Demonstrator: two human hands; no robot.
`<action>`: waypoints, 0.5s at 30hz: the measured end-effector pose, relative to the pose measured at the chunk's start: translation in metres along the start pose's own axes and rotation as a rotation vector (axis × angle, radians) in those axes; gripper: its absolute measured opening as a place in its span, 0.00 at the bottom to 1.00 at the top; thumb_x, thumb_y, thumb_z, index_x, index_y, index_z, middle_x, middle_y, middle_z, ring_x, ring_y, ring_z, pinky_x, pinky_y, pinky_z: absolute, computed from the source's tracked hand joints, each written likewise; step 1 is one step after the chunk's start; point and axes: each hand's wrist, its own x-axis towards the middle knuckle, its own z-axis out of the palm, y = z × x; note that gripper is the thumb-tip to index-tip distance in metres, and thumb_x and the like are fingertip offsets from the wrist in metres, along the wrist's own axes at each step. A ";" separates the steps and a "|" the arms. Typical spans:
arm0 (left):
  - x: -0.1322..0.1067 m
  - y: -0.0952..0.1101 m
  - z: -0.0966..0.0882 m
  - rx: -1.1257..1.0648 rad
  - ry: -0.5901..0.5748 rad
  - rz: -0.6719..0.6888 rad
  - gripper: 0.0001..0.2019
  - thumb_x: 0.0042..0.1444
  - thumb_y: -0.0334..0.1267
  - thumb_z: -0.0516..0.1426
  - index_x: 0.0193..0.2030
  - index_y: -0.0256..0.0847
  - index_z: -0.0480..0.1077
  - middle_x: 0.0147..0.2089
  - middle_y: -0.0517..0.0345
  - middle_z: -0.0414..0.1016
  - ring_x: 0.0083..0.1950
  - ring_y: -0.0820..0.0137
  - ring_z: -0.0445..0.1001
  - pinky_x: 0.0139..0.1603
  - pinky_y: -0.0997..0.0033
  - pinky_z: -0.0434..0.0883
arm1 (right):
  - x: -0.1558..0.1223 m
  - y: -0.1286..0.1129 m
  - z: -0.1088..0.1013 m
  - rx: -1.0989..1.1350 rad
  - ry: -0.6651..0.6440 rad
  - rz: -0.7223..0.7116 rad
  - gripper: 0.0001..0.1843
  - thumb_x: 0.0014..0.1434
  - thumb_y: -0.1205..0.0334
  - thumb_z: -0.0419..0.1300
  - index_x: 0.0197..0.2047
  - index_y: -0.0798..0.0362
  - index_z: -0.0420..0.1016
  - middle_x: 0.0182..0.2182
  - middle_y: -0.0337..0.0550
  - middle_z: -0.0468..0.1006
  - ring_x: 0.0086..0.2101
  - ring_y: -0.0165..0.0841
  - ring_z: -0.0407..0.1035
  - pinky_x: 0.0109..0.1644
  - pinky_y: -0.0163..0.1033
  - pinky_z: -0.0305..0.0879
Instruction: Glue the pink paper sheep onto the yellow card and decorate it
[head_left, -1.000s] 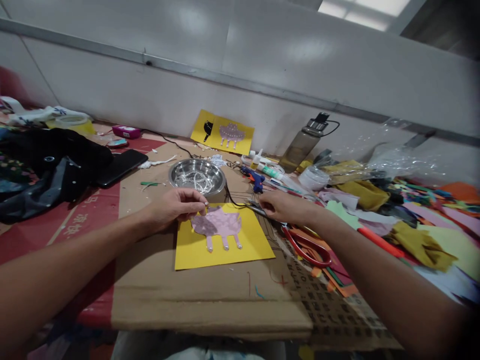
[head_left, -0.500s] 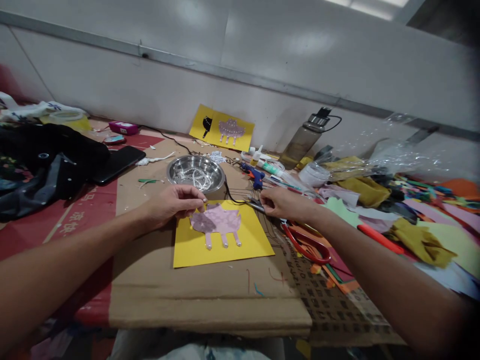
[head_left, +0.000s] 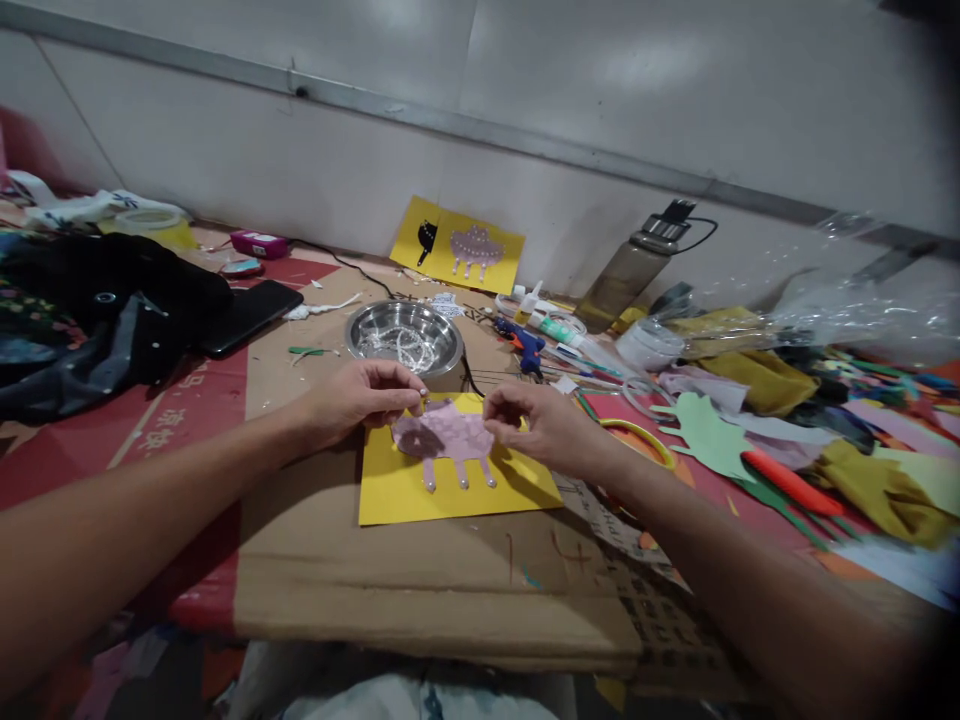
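Observation:
On the cardboard lies a yellow card [head_left: 457, 505] bearing a pink paper cutout [head_left: 450, 440]. The cutout has three legs pointing toward me, each with a pearl bead at its tip. Over the card's far left corner my left hand [head_left: 367, 400] pinches a tiny bead [head_left: 424, 394] between thumb and fingertips. My right hand [head_left: 529, 418] hovers by the cutout's right end, its fingers curled closed; whatever they may hold is hidden. Just beyond my left hand sits a steel bowl [head_left: 456, 352] with strung white beads [head_left: 414, 348] inside.
A second decorated yellow card [head_left: 420, 215] leans on the wall. A blue glue gun [head_left: 529, 345], a bottle [head_left: 626, 275] and paper scraps [head_left: 709, 435] crowd the right side. A black phone [head_left: 251, 315] and dark cloth [head_left: 150, 290] lie at left.
My right hand has moved left, away from the red-handled scissors, to the pink cutout. My left hand keeps its pinch near the same corner. The view has shifted slightly.

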 end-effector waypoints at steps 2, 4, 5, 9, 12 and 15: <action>0.000 0.000 0.000 0.005 0.030 0.014 0.09 0.48 0.37 0.64 0.33 0.36 0.72 0.28 0.58 0.74 0.23 0.81 0.61 0.20 0.81 0.51 | 0.007 -0.004 0.009 -0.035 0.014 -0.023 0.02 0.53 0.68 0.56 0.31 0.53 0.69 0.27 0.37 0.71 0.28 0.28 0.64 0.33 0.34 0.61; 0.000 0.001 0.000 0.023 0.072 0.026 0.09 0.48 0.37 0.64 0.34 0.36 0.72 0.29 0.58 0.75 0.23 0.81 0.62 0.21 0.81 0.53 | 0.014 -0.005 0.014 -0.099 0.035 -0.040 0.04 0.53 0.70 0.56 0.31 0.53 0.70 0.29 0.39 0.71 0.31 0.29 0.64 0.36 0.35 0.61; 0.000 0.001 0.000 0.034 0.091 0.034 0.09 0.48 0.37 0.64 0.34 0.36 0.72 0.29 0.58 0.75 0.23 0.81 0.61 0.21 0.81 0.53 | 0.018 -0.004 0.016 -0.132 0.036 -0.046 0.04 0.52 0.71 0.56 0.31 0.53 0.70 0.30 0.40 0.71 0.32 0.30 0.64 0.37 0.35 0.61; -0.001 0.003 0.002 0.053 0.147 0.053 0.09 0.48 0.38 0.64 0.34 0.36 0.72 0.29 0.58 0.75 0.23 0.81 0.60 0.21 0.80 0.54 | 0.029 -0.004 0.023 -0.204 0.004 -0.019 0.04 0.54 0.71 0.57 0.32 0.54 0.72 0.32 0.42 0.70 0.33 0.31 0.64 0.39 0.36 0.60; -0.002 0.002 0.004 0.034 0.188 0.070 0.10 0.48 0.39 0.64 0.35 0.35 0.72 0.28 0.58 0.74 0.22 0.81 0.59 0.21 0.80 0.53 | 0.034 -0.006 0.027 -0.213 -0.038 0.007 0.04 0.56 0.70 0.57 0.33 0.54 0.72 0.33 0.42 0.71 0.34 0.32 0.65 0.39 0.36 0.60; -0.003 0.000 0.005 0.014 0.219 0.100 0.11 0.49 0.40 0.64 0.36 0.35 0.73 0.28 0.58 0.75 0.22 0.81 0.59 0.21 0.80 0.54 | 0.037 -0.006 0.030 -0.217 -0.078 0.014 0.03 0.57 0.69 0.57 0.33 0.55 0.72 0.34 0.43 0.72 0.36 0.32 0.66 0.41 0.37 0.60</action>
